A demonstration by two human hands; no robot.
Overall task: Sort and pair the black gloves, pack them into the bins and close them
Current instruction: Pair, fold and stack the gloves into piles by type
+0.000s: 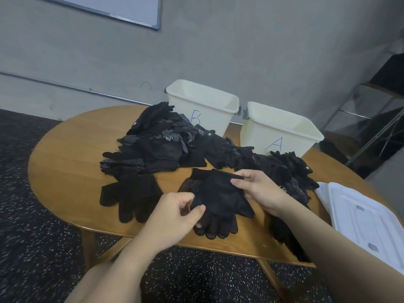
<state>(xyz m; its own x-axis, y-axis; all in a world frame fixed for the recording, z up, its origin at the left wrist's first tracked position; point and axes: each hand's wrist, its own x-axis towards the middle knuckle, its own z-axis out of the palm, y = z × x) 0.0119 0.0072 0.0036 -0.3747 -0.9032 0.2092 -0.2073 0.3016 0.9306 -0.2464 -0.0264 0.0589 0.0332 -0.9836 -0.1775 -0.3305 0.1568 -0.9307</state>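
Black knit glove [220,193], soft and dotted beneath, pinched by both hands: left [175,213], right [260,189].

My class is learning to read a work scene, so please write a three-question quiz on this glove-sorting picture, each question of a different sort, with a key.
1. True or false: bin A and bin B already have their lids on.
2. Multiple choice: what do the left hand and right hand hold? a) a lid b) a black glove c) a bin
3. Short answer: where do the white lids lie?

Key
1. False: both bins stand open at the far edge of the table.
2. b: both hands pinch the plain glove, which lies over a dotted glove.
3. At the table's right side, near the right arm.
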